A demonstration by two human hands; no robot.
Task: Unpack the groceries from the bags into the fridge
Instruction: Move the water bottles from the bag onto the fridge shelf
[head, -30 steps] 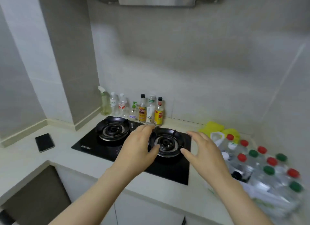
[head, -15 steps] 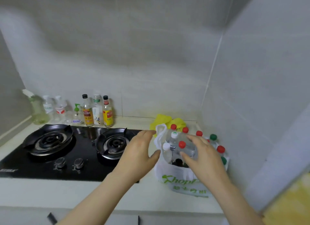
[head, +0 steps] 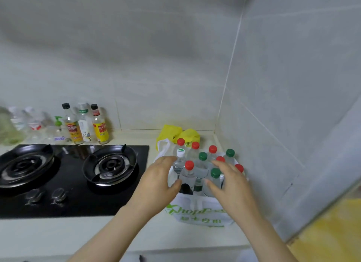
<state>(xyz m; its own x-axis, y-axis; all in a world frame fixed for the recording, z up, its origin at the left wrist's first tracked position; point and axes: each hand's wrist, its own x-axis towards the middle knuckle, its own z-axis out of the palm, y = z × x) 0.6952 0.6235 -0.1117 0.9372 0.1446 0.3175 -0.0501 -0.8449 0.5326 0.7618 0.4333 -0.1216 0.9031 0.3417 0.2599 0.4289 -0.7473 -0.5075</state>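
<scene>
A white shopping bag (head: 197,213) with green lettering stands on the counter in the corner, packed with several clear water bottles capped red or green. A red-capped bottle (head: 189,172) stands at the bag's front left and a green-capped bottle (head: 214,180) at its front right. My left hand (head: 160,181) hovers at the bag's left rim, fingers spread around the red-capped bottle. My right hand (head: 232,185) reaches over the right side, fingers curved by the green-capped bottle. Neither hand grips anything. The fridge is out of view.
A black two-burner gas hob (head: 74,175) lies left of the bag. Sauce and oil bottles (head: 86,124) line the back wall. A yellow bag (head: 175,133) sits behind the white one. Tiled walls close the corner at right. A yellow surface (head: 336,230) shows at lower right.
The view has swung right from the hob to the bag. Both hands have moved forward from above the hob and counter to the bottles in the bag.
</scene>
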